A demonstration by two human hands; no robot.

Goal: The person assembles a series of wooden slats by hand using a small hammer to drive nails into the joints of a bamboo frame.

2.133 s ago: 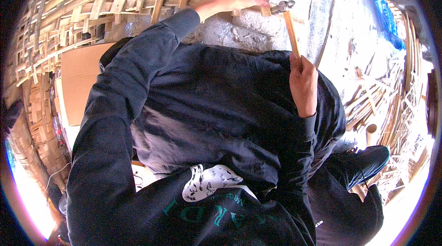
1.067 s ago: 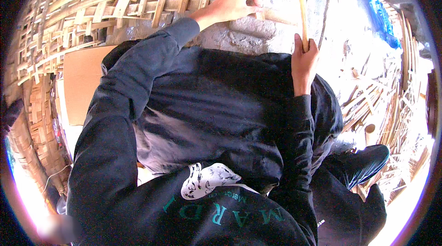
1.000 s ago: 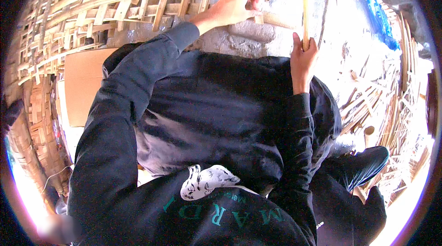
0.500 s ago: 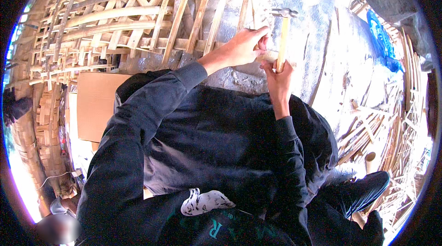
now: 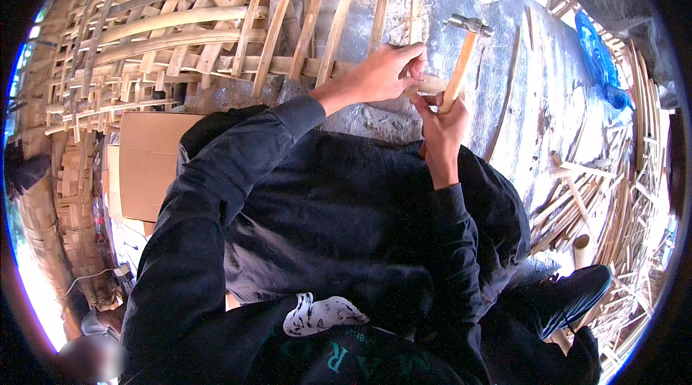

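Observation:
My right hand [image 5: 443, 125] is closed around the lower handle of a hammer [image 5: 461, 60], its metal head up and away from me. Close beside it on the left, my left hand [image 5: 393, 71] is pinched, thumb and fingertips together over the end of a pale bamboo rail [image 5: 432, 84]. Whatever sits in that pinch is too small to make out. Both hands are over the rail, which runs leftward beneath my left forearm. Bamboo slats [image 5: 344, 10] extend from it toward the far side, spaced apart.
A woven bamboo lattice [image 5: 166, 24] fills the far left, above a cardboard sheet [image 5: 155, 161]. Silvery sheeting [image 5: 490, 82] lies under the work. Loose bamboo strips [image 5: 569, 205] pile up at right, near blue plastic [image 5: 598, 53]. Part of another person [image 5: 90, 356] shows at lower left.
The hammer's head has tilted to the right, and my right hand has shifted slightly right with it. My left hand stays nearly in place.

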